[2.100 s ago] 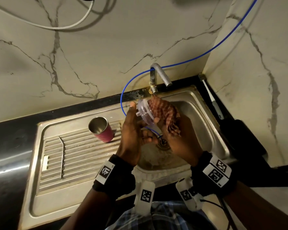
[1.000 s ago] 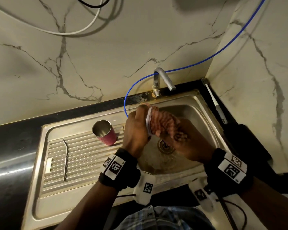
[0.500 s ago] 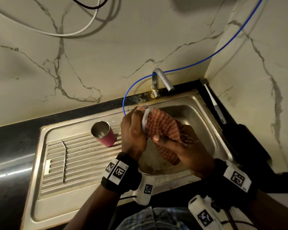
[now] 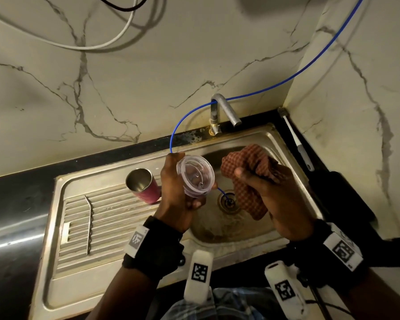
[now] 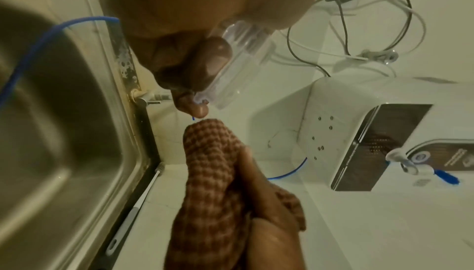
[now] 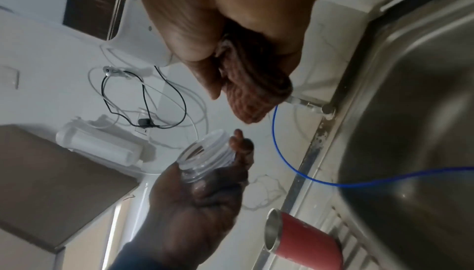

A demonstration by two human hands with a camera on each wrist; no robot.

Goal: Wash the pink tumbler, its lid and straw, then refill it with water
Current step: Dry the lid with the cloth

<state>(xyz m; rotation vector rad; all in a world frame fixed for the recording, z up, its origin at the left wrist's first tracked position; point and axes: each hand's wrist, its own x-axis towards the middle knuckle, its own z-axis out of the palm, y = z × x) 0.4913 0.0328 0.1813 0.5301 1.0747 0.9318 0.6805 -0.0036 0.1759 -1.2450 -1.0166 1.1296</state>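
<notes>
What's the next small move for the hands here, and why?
Probably set the lid down on the drainboard. The left hand holds the clear lid over the basin, its open side up, while the right hand grips the checked cloth apart from it, so wiping looks finished. The pink tumbler and straw wait on the drainboard.

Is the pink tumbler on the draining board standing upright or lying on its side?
Upright. The pink tumbler stands on the ribbed draining board, open steel mouth up, lid off. Whether it holds water, I cannot tell.
</notes>
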